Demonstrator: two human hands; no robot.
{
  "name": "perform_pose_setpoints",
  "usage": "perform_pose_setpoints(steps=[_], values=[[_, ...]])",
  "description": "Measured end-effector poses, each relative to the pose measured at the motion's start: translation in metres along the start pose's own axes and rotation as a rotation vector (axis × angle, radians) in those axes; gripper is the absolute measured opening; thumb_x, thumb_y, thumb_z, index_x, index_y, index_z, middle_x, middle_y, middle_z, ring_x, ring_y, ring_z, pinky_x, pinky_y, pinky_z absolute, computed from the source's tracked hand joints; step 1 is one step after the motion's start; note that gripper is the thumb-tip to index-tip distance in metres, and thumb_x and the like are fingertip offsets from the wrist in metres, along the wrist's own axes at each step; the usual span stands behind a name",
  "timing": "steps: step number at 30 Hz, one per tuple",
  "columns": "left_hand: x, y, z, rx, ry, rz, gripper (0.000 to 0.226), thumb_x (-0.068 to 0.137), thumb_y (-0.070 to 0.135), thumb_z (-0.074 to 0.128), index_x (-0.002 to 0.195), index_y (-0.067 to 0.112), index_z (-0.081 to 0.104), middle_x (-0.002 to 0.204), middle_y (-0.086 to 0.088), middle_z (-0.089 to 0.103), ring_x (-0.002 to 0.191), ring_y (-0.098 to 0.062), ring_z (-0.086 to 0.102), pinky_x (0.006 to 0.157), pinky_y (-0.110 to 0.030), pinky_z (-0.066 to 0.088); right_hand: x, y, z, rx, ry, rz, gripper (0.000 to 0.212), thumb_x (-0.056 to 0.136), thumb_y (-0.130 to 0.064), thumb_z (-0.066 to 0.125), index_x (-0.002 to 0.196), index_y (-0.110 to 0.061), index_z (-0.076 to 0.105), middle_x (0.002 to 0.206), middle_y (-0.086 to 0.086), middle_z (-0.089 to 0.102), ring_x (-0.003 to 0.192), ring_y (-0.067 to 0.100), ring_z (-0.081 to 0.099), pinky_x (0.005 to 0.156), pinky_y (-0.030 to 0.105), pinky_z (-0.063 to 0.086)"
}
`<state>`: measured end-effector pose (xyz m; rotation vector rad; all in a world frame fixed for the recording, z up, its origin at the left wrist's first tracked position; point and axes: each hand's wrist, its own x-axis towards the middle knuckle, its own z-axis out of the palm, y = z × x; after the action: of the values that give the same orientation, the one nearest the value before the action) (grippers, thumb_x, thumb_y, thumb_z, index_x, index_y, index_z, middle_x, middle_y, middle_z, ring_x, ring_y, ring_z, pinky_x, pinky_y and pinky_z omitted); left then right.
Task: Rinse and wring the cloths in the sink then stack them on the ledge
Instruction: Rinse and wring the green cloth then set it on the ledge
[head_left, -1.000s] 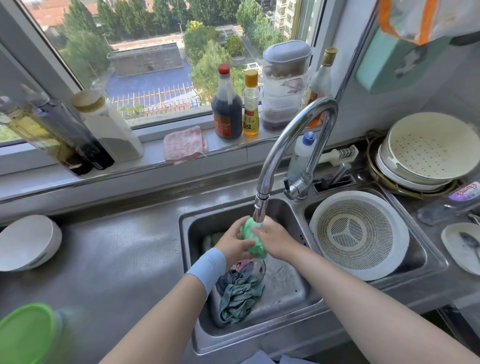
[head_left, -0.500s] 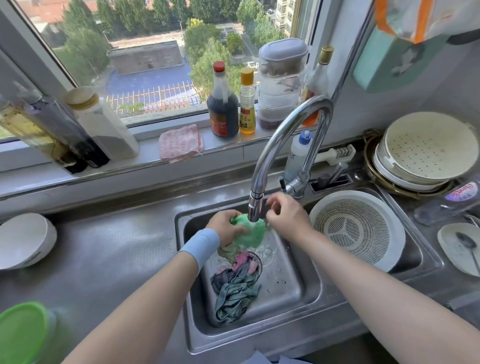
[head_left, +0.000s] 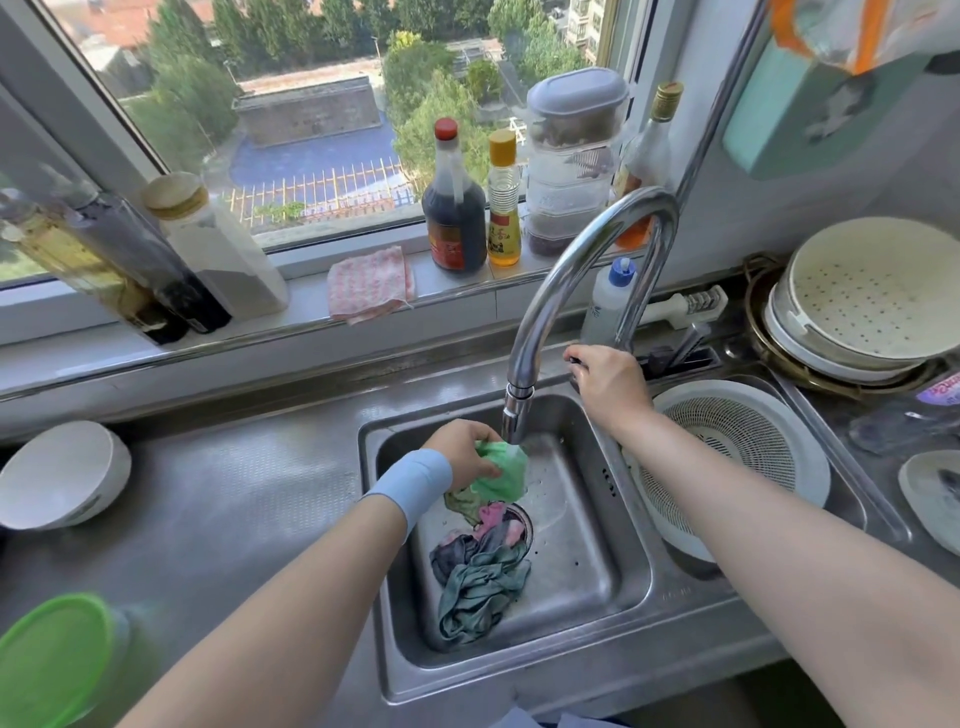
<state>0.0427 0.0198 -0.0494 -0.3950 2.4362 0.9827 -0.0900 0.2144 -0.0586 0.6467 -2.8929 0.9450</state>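
— What are the hands doing?
— The left hand (head_left: 460, 449) has its fingers wrapped round a bunched green cloth (head_left: 501, 475), held right under the mouth of the tap (head_left: 576, 260), over the sink (head_left: 519, 691). The right hand (head_left: 610, 384) is apart from it, fingers curled down over the foot of the tap. Whether they grip a lever I cannot tell; it is hidden.
— And where does the cloth go?
— The ledge (head_left: 467, 288) lies ahead of the left hand and a little to its left, beyond the sink's far rim, running left to right. I'd judge the left hand the nearer one.
— Counts?
— One cloth in hand. One checked cloth (head_left: 371, 283) lying flat on the ledge. A tangled heap (head_left: 478, 582) on the sink floor, just below the left wrist: teal, pink and yellowish pieces, so at least three, though I cannot separate them surely
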Motion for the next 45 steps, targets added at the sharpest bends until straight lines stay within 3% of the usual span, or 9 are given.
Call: perform_pose_setpoints(steps=[6,10,14,18,25,31,38,42,45], values=[[0.001,0.002,0.005,-0.006,0.024,0.010,0.027,0.087,0.020,0.071,0.073,0.032,0.051,0.070,0.009,0.051,0.058,-0.009,0.048,0.049,-0.021,0.037,-0.012,0.008,-0.001,0.069,0.047,-0.005,0.021,0.090,-0.004,0.066,0.108,-0.007,0.075,0.103,0.012,0.075,0.095,0.031,0.068,0.086,0.028,0.047],[0.000,0.004,0.009,-0.092,0.053,0.013,0.021,0.087,0.020,0.067,0.107,0.024,0.061,0.086,0.005,0.056,0.072,-0.012,0.053,0.057,-0.020,0.041,-0.025,0.004,-0.003,0.027,0.094,-0.023,0.053,0.086,-0.013,0.072,0.136,-0.012,0.056,0.127,0.008,0.057,0.095,0.021,0.061,0.090,0.031,0.048],[-0.002,0.004,0.013,-0.246,0.078,0.020,0.011,0.085,0.020,0.073,0.090,0.022,0.063,0.082,0.004,0.065,0.070,-0.011,0.060,0.063,-0.024,0.050,-0.066,-0.022,0.009,-0.060,0.037,-0.199,0.037,0.077,-0.020,0.051,0.113,-0.019,0.058,0.107,0.002,0.052,0.092,0.023,0.057,0.075,0.038,0.053],[-0.007,-0.001,0.016,-0.543,0.048,0.029,0.018,0.085,0.020,0.076,0.071,0.027,0.067,0.069,0.005,0.069,0.063,-0.011,0.066,0.067,-0.031,0.058,-0.089,-0.036,0.036,0.178,-0.633,0.079,0.037,0.078,-0.029,0.057,0.115,-0.025,0.051,0.113,0.003,0.058,0.106,0.026,0.059,0.093,0.045,0.051],[-0.012,-0.025,0.026,-0.601,0.041,-0.024,0.090,0.083,-0.007,0.063,0.150,0.042,0.031,0.134,0.000,0.051,0.107,-0.027,0.064,0.067,-0.030,0.058,-0.087,-0.063,0.049,0.720,-0.507,0.521,0.047,0.087,-0.001,0.037,0.114,-0.032,0.061,0.107,0.006,0.071,0.100,0.028,0.066,0.085,0.046,0.057],[-0.012,-0.025,0.042,-0.528,-0.063,0.114,0.088,0.079,0.006,0.077,0.150,0.033,0.032,0.126,-0.001,0.063,0.110,-0.014,0.063,0.094,-0.028,0.054,-0.088,-0.070,0.051,1.372,-0.417,0.835,0.046,0.086,0.014,0.027,0.112,-0.003,0.060,0.105,0.025,0.064,0.094,0.039,0.063,0.081,0.047,0.053],[-0.009,-0.016,0.045,-0.483,0.101,-0.049,0.028,0.081,0.041,0.077,0.100,0.022,0.072,0.089,-0.001,0.075,0.077,-0.018,0.069,0.078,-0.038,0.059,-0.095,-0.052,0.052,0.904,-0.394,0.608,0.061,0.081,0.002,0.054,0.133,-0.028,0.046,0.112,0.009,0.065,0.087,0.020,0.064,0.058,0.030,0.054],[-0.011,-0.016,0.032,-0.420,0.052,-0.069,0.032,0.091,0.045,0.065,0.097,0.015,0.074,0.079,-0.002,0.071,0.065,-0.015,0.062,0.060,-0.027,0.052,-0.101,-0.049,0.061,0.534,-0.547,0.330,0.071,0.067,-0.026,0.072,0.132,-0.019,0.045,0.113,0.004,0.057,0.099,0.018,0.064,0.085,0.042,0.059],[-0.011,-0.022,0.031,-0.621,0.054,-0.069,0.033,0.087,0.034,0.073,0.111,0.013,0.065,0.099,-0.006,0.070,0.080,-0.015,0.066,0.074,-0.029,0.057,-0.092,-0.050,0.063,0.500,-0.521,0.338,0.036,0.086,-0.026,0.062,0.121,-0.026,0.052,0.109,-0.003,0.065,0.102,0.015,0.063,0.094,0.046,0.053]])
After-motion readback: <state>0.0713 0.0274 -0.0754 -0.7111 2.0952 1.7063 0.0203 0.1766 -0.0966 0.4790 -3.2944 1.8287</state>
